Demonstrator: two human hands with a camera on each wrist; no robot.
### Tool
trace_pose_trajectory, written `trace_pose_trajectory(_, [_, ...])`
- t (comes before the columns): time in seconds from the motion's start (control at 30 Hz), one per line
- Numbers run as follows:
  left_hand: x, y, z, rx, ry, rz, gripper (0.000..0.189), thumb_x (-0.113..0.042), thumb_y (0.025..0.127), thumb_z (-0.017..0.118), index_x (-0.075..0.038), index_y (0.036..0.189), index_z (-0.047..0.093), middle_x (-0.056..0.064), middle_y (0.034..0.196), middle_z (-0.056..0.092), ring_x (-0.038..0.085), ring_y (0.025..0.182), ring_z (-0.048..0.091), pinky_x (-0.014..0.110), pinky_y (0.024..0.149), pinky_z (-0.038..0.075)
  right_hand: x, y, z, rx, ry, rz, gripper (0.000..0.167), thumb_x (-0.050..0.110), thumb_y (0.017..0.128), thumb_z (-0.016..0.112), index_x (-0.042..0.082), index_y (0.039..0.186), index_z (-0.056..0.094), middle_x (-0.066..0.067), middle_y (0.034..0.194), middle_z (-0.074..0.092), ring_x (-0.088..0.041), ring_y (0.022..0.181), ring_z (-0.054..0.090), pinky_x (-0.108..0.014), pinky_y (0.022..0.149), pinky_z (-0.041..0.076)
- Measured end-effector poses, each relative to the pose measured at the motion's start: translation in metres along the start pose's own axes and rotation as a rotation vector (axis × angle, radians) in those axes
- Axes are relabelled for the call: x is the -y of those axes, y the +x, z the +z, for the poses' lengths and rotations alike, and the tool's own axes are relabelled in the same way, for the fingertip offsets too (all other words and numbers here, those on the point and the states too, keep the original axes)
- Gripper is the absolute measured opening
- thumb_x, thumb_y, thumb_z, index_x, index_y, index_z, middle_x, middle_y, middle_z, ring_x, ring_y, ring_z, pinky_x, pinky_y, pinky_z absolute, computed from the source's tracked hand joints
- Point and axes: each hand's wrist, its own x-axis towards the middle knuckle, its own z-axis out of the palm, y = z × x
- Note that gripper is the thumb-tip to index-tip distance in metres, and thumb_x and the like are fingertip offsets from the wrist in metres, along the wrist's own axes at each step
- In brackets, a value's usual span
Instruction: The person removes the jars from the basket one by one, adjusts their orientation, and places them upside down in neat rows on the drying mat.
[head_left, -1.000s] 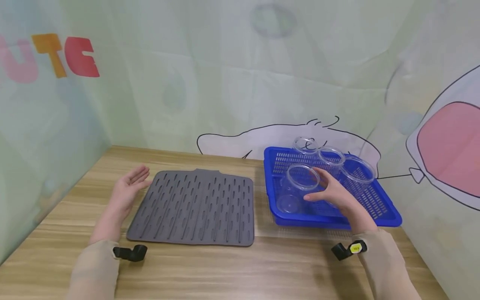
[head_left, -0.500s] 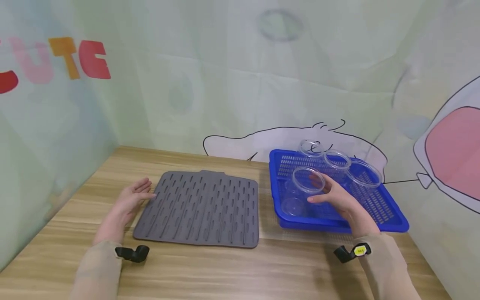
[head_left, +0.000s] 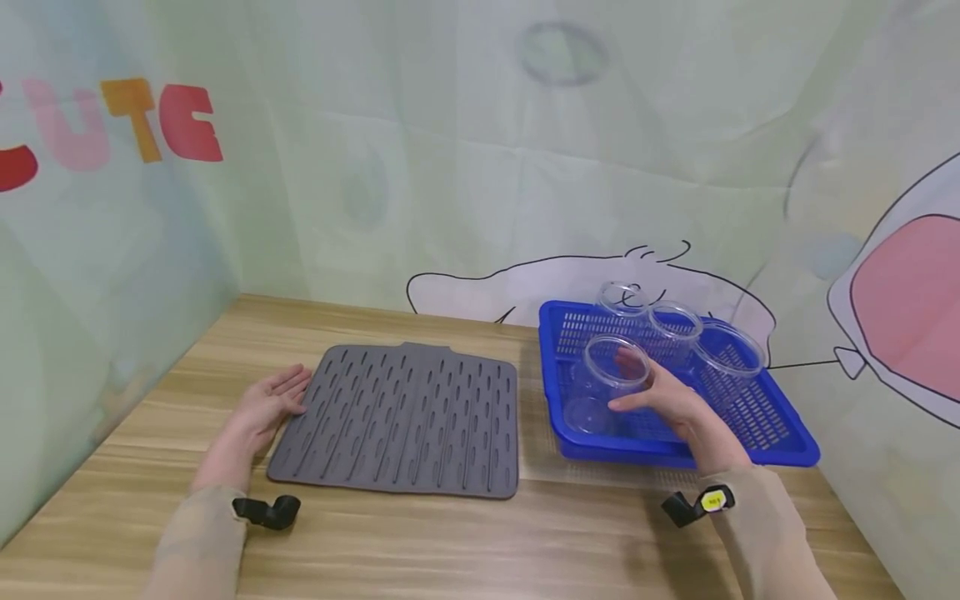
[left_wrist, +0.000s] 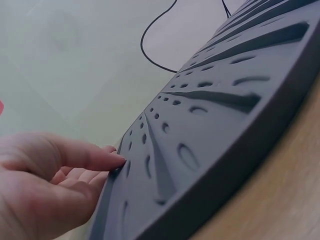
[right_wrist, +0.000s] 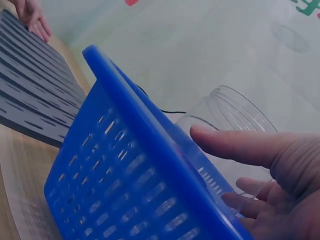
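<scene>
My left hand [head_left: 266, 406] touches the left edge of a grey ridged drying mat [head_left: 405, 417] with its fingers relaxed. In the left wrist view the thumb tip rests at the rim of the mat [left_wrist: 200, 130]. On the right, my right hand [head_left: 675, 404] curves round a clear, open-mouthed jar [head_left: 588, 414] standing in a blue basket [head_left: 552, 383]. The thumb is at the jar's near side, and the fingers show through its far wall. The right wrist view has the thumb [right_wrist: 235, 145] stretched in front of the clear wall, partly behind the basket's side.
Three more clear jars stand in the basket, the left one [head_left: 622, 298] at the back, another [head_left: 675, 321] beside it, and a wider one [head_left: 729, 348] to the right. A printed cloth [head_left: 465, 167] backs the wood-grain table [head_left: 420, 542].
My left hand has come down and inward onto the mat's left edge. The right hand stays at the jar, its thumb slightly lower; the view has shifted a little.
</scene>
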Motion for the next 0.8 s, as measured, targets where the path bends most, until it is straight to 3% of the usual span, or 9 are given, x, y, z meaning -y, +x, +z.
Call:
trace_pose_trajectory(0.43, [-0.001, -0.001, -0.001, 0.012, -0.044, -0.002, 0.084, 0.026, 0.084, 0.036, 0.004, 0.153, -0.008, 0.024, 0.161, -0.006, 0.033, 0.15, 0.0, 0.035, 0.124, 0.009, 0.002, 0.004, 0.007, -0.018, 0.029, 0.026, 0.1, -0.002, 0.077, 0.076, 0.0, 0.154, 0.013, -0.027, 0.159, 0.017, -0.047, 0.145, 0.018, -0.065, 0.119, 0.012])
trace_pose_trajectory(0.8, [0.0, 0.002, 0.0, 0.004, -0.03, -0.012, 0.084, 0.026, 0.084, 0.037, 0.004, 0.153, -0.006, 0.024, 0.161, -0.003, 0.033, 0.151, 0.001, 0.035, 0.124, 0.01, 0.025, -0.007, 0.01, -0.164, 0.028, -0.045, 0.095, 0.003, 0.08, 0.072, 0.003, 0.155, 0.015, -0.023, 0.16, 0.019, -0.041, 0.148, 0.016, -0.063, 0.121, 0.009])
